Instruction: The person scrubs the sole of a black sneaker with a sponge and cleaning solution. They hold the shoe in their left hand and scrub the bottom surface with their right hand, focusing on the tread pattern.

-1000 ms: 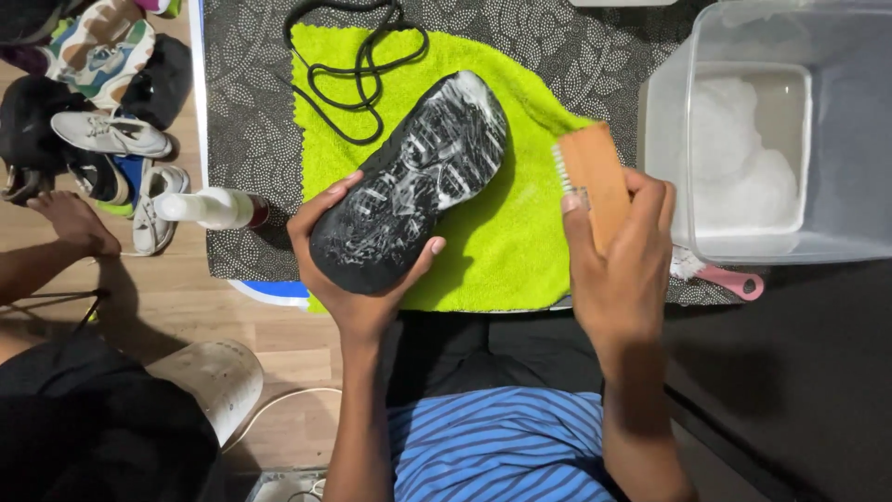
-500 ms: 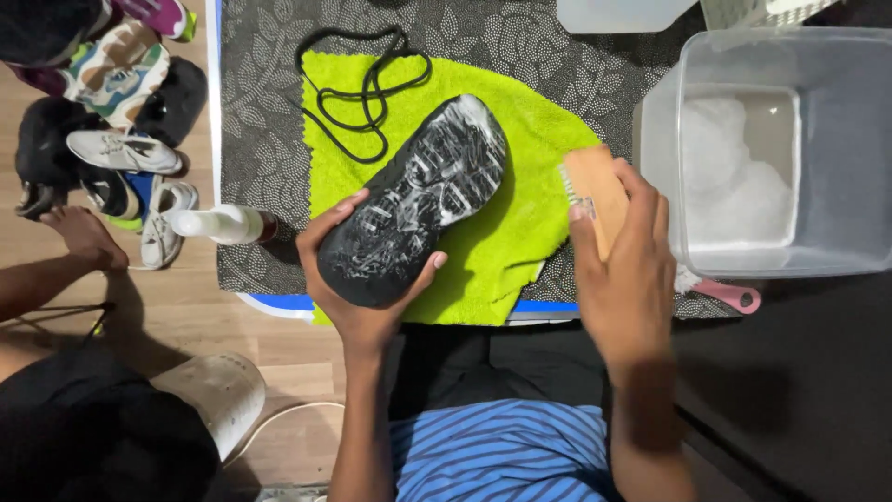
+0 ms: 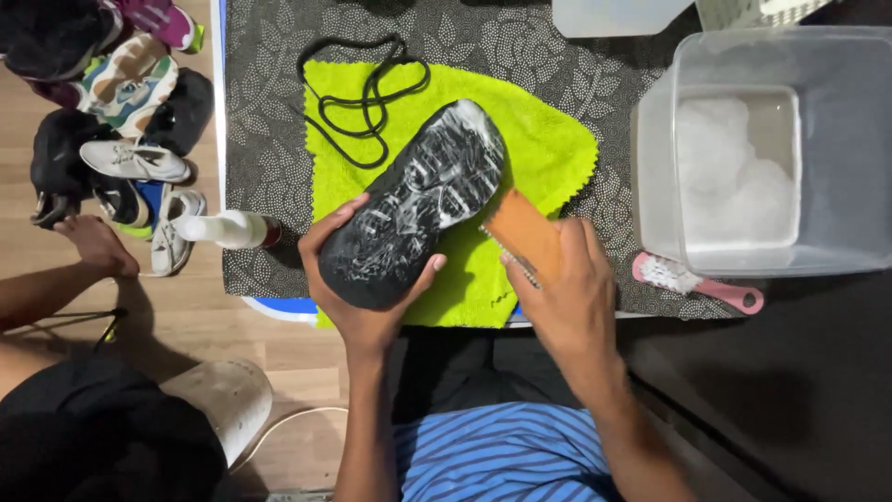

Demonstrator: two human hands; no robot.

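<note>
At the far left a heap of shoes (image 3: 121, 139) lay on the wooden floor, and another person's hand (image 3: 93, 244) rested there beside it. A white spray bottle (image 3: 228, 229) lay on its side at the left edge of the patterned mat (image 3: 260, 112). On the mat a bright green cloth (image 3: 539, 139) was spread, with a black shoelace (image 3: 362, 93) coiled at its top left corner. The left hand (image 3: 358, 297) curled its fingers around the heel end of a black shoe (image 3: 418, 200), which lay sole up and soapy on the cloth. Just right of the sole, the right hand (image 3: 567, 288) closed its fingers over a wooden brush (image 3: 522, 234), bristles near the shoe's edge. Farther right, a pink brush (image 3: 697, 284) lay against a clear tub (image 3: 836, 139) holding foamy water.
</note>
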